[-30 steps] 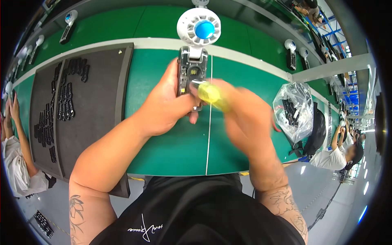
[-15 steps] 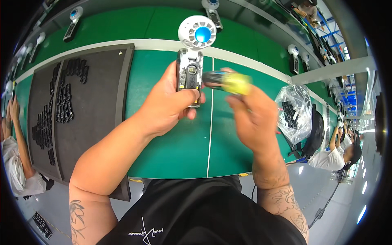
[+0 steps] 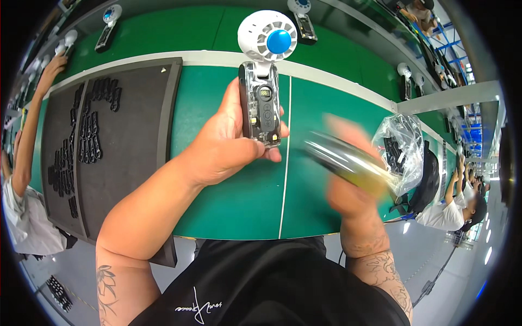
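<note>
My left hand [image 3: 220,149] is closed around the body of a handheld fan [image 3: 262,103], held upright over the green bench. The fan has a round white slotted head with a blue centre, and a clear-fronted dark handle with a small display window and buttons. Near the handle's lower end lies my left thumb. Off to the right, my right hand [image 3: 350,187] grips a dark and yellow cylindrical tool [image 3: 348,163], smeared by motion, so its exact kind cannot be told. The tool is apart from the fan.
A dark foam tray [image 3: 128,125] at left bears rows of black parts. At right are a clear plastic bag [image 3: 402,152] of black parts and a black bag [image 3: 428,176]. More fans [image 3: 305,24] lie on the green belt [image 3: 179,32] beyond. Co-workers sit on both sides.
The right hand has pulled the tool away from the fan, down and right. The left hand still holds the fan, shifted slightly right. A co-worker's arm at left now reaches toward the belt.
</note>
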A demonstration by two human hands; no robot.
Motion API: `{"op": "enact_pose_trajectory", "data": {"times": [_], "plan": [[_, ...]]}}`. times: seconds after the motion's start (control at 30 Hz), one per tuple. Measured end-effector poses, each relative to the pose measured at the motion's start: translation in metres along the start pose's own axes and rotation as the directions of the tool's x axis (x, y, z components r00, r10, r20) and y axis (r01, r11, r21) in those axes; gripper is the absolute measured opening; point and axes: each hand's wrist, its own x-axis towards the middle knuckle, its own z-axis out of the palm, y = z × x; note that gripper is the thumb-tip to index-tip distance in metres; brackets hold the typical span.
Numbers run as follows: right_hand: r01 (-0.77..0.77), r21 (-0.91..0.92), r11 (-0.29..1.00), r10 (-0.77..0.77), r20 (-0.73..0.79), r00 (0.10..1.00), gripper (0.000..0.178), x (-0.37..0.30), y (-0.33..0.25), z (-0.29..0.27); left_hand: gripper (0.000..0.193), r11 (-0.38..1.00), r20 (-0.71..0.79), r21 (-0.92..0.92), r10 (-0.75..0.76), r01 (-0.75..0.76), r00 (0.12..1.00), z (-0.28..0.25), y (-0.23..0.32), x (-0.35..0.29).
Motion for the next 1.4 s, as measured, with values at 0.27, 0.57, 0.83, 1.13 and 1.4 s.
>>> {"op": "enact_pose_trajectory", "data": {"times": [0.27,0.57,0.83,1.13,1.4], "plan": [[0.038,-0.083,0.996,-0.037,0.023,0.999,0.040,-0.003,-0.002,-0.001,0.101,0.999,-0.016,0.011,-0.053,0.053,0.998,-0.010,-0.002,0.003],[-0.081,-0.173,0.982,0.102,0.115,0.988,0.044,0.001,-0.008,-0.005,0.098,0.997,-0.086,0.027,-0.072,0.074,0.994,-0.009,0.002,-0.002],[-0.089,-0.080,0.993,0.100,0.142,0.985,0.045,0.002,-0.014,-0.009,0.087,0.997,-0.070,-0.010,-0.071,0.071,0.995,-0.004,0.007,0.002],[-0.096,-0.212,0.973,0.100,0.008,0.995,0.039,0.018,0.005,0.017,0.060,0.965,-0.257,0.101,-0.209,0.242,0.944,0.008,0.012,0.007],[-0.211,-0.123,0.970,0.212,-0.001,0.977,0.034,-0.001,0.039,0.023,0.048,0.984,-0.282,0.008,-0.167,0.176,0.945,0.002,0.008,0.007]]}}
